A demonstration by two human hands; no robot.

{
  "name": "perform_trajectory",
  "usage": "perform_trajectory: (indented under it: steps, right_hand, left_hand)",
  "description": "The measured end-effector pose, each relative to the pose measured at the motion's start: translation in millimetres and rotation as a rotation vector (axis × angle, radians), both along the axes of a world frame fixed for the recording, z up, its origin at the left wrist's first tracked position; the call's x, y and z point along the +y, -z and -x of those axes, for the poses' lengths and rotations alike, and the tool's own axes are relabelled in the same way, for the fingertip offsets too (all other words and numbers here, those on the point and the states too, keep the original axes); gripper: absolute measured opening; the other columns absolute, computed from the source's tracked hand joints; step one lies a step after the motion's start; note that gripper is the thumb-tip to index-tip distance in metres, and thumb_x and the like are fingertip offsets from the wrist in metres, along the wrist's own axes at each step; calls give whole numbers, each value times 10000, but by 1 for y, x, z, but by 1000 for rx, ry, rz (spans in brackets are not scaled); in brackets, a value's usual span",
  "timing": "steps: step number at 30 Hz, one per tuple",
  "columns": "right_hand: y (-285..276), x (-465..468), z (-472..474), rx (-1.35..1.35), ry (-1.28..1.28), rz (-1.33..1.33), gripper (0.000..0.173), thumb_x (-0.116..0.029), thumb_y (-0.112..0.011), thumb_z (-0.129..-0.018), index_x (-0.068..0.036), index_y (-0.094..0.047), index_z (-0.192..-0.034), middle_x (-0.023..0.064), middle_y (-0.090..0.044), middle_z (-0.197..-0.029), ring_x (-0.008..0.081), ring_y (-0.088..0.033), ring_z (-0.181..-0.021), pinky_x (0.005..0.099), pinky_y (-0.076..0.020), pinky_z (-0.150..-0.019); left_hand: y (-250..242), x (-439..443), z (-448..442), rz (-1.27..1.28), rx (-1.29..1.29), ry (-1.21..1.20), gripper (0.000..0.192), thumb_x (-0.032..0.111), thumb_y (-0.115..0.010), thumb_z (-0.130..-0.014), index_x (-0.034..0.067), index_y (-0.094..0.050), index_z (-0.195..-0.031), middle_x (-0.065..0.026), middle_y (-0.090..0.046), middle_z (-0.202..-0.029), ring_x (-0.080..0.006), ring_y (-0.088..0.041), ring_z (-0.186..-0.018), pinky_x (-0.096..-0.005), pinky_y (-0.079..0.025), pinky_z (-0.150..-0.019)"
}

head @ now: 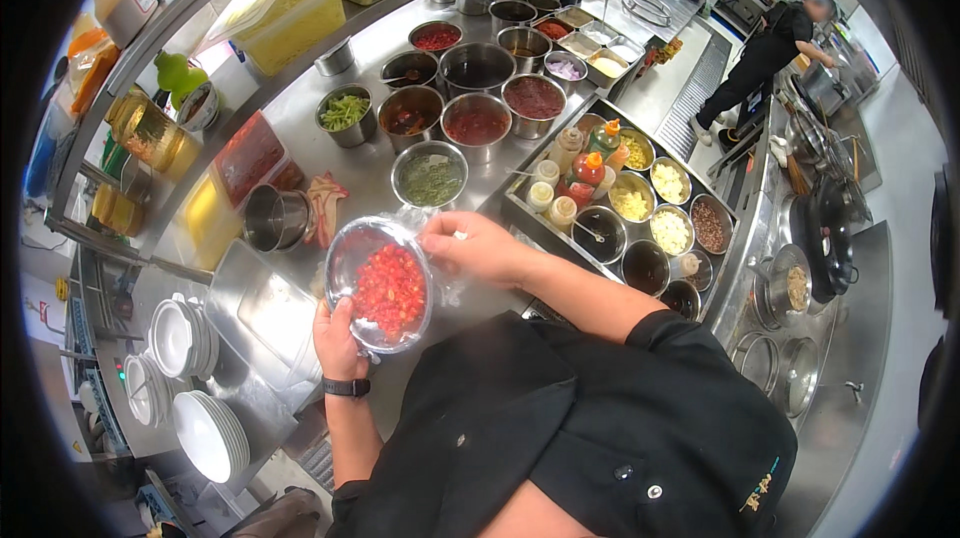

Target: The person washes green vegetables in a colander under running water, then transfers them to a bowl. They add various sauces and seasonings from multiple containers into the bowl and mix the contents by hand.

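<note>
My left hand [339,339] grips the lower left rim of a round metal bowl [341,268], which is tilted toward me. Chopped red chillies [388,289] lie in the bowl. My right hand [469,245] is at the bowl's upper right side, its fingers pinching clear plastic film [450,284] that hangs beside the rim. Just beyond the bowl stands a steel pot of chopped green herbs [429,176]. A red and pale crumpled cloth or glove [327,204] lies to the left, beside an upright steel pot [276,217].
Several steel pots of sauces [476,122] fill the counter ahead. At right, a tray [517,197] holds squeeze bottles [589,170] and ingredient tubs. Stacked white plates [206,437] and a clear plastic container [262,320] are at left. A co-worker [772,50] stands by the stoves at far right.
</note>
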State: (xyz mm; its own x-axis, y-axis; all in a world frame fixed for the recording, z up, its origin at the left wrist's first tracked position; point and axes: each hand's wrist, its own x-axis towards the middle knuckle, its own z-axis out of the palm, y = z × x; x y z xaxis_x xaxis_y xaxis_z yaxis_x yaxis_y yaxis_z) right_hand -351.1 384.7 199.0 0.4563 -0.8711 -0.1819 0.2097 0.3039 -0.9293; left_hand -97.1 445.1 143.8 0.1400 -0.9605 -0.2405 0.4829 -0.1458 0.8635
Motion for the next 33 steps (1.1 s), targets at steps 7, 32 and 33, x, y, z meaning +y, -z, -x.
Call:
perform_trajectory:
  steps: [7, 32, 33]
  right_hand:
    - [5, -1, -17, 42, 61, -5, 126, -185, -540, -991, -61, -545, -969, 0, -563, -756, 75, -489, -597, 225, -415, -541]
    - [-9, -14, -28, 675, -234, 164, 314, -310, -643, -913, 3, -664, -897, 67, -659, -719, 122, -596, -618, 302, -502, -582]
    - [-4, -10, -32, 655, -249, 165, 319, -307, -660, -895, -3, -669, -989, 61, -663, -785, 92, -574, -631, 271, -475, -560]
  left_hand:
    - [-4, -6, -18, 23, -122, -78, 120, 49, -526, -954, 14, -567, -1061, -43, -636, -957, -114, -603, -832, -265, -509, -751]
    - [25, 13, -5, -37, -76, -214, 157, 131, -571, -966, 0, -560, -1053, -48, -620, -898, -97, -580, -756, -250, -483, -664]
    - [28, 12, -6, -64, -139, -180, 159, 139, -573, -968, 4, -560, -1051, -47, -617, -901, -95, -576, -759, -246, -480, -668]
